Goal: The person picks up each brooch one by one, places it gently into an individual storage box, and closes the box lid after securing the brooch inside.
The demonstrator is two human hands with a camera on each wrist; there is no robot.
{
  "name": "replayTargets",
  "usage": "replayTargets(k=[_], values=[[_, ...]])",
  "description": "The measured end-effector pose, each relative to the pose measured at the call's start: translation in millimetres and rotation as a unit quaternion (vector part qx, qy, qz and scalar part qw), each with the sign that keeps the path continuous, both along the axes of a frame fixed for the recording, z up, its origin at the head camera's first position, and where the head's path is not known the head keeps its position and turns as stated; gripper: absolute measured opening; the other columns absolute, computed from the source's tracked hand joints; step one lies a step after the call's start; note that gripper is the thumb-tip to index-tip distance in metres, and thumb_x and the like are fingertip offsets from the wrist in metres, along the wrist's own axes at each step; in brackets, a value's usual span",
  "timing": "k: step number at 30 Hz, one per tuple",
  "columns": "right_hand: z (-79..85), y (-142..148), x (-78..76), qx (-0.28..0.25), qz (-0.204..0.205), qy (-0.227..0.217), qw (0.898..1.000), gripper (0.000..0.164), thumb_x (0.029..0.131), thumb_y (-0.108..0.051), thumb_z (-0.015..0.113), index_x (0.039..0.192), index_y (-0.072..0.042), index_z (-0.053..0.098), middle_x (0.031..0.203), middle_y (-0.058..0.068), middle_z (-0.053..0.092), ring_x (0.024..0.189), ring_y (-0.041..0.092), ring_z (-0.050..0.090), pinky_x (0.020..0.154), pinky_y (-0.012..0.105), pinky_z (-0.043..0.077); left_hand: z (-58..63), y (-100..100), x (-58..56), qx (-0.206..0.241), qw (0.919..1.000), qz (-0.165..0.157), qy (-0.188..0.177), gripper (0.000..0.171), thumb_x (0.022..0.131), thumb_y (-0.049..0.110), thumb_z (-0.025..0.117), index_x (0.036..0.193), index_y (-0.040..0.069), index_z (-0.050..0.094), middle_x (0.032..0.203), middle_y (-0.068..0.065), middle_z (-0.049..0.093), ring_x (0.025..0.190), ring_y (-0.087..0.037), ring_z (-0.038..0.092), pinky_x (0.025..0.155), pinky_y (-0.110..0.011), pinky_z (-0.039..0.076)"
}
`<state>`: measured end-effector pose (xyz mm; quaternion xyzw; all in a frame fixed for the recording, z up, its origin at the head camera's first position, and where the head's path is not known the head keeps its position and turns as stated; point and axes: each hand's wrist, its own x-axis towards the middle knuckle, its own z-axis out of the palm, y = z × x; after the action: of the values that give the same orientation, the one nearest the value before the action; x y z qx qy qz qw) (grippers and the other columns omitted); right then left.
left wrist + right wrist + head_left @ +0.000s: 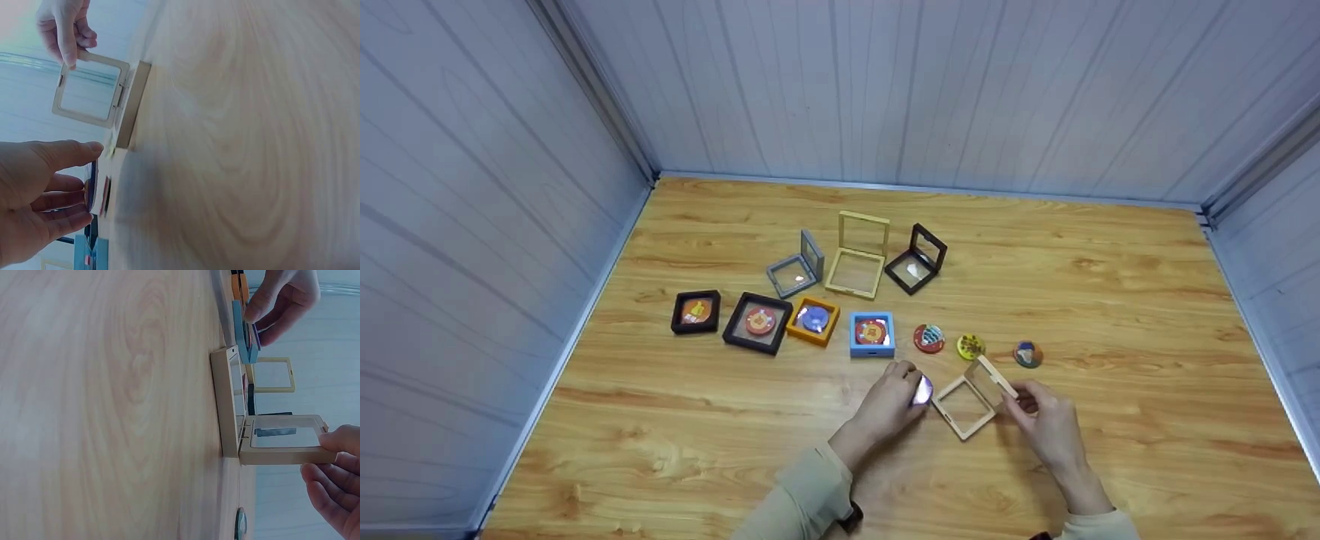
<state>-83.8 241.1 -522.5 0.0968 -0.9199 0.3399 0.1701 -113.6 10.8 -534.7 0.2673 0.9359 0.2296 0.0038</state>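
The left hand (889,397) pinches a purple disc (922,391) between thumb and fingertips, about level with the table (660,450); the right hand (1050,424) pinches the raised lid (999,376) of a beige frame (949,421) by its edge. The relation that counts: the disc is just left of the frame's base, beside its left corner, while the hinge runs along the base's far right side, so the left hand has the unhinged side. The base is squarish, without a clear long axis, one corner towards the person. Just beyond are three loose discs, red (929,338), yellow (970,346) and multicoloured (1027,354), with a blue frame (861,351) to their left, then orange (808,338) and two black ones (751,348) (695,328), each holding a disc. Farthest, grey (813,257), yellow (851,290) and dark (899,282) frames stand with lids up.
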Motion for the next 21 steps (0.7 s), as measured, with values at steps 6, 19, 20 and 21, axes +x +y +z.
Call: replayTargets(k=[6,19,20,21], values=[[-0.1,0.4,1.0,-0.002,-0.008,-0.005,1.0,0.013,0.07,0.004,0.069,0.082,0.001,0.065,0.068,0.004,0.063,0.055,0.012,0.057,0.047,0.023,0.048,3.1,10.2,2.4,0.006,0.9998,-0.012,0.016,0.035,0.076,0.022,0.068,0.102,0.0,0.059,0.102,-0.008,0.052,0.093,-0.018,0.049,0.08,-0.022,0.043],[0.2,-0.9,2.5,0.0,-0.012,-0.002,1.0,0.012,0.071,0.003,0.069,0.082,0.001,0.064,0.068,0.005,0.063,0.056,0.012,0.057,0.048,0.023,0.048,1.9,34.3,3.9,-0.015,0.9996,-0.018,0.018,0.043,0.075,0.029,0.07,0.106,0.001,0.059,0.105,-0.007,0.052,0.098,-0.017,0.048,0.085,-0.022,0.04],[0.4,-1.1,2.4,0.001,-0.013,-0.003,1.0,0.012,0.071,0.003,0.069,0.082,0.001,0.064,0.068,0.005,0.063,0.056,0.012,0.057,0.048,0.023,0.048,1.4,36.3,3.8,-0.018,0.9995,-0.018,0.017,0.043,0.075,0.029,0.07,0.106,0.001,0.06,0.105,-0.007,0.052,0.097,-0.017,0.048,0.085,-0.021,0.04],[0.6,-1.2,2.2,0.001,-0.014,-0.003,1.0,0.012,0.071,0.004,0.069,0.082,0.001,0.064,0.068,0.005,0.063,0.056,0.012,0.058,0.048,0.023,0.048,0.8,38.3,3.7,-0.019,0.9995,-0.019,0.018,0.043,0.075,0.03,0.07,0.106,0.001,0.06,0.105,-0.007,0.052,0.097,-0.017,0.048,0.085,-0.021,0.04]])
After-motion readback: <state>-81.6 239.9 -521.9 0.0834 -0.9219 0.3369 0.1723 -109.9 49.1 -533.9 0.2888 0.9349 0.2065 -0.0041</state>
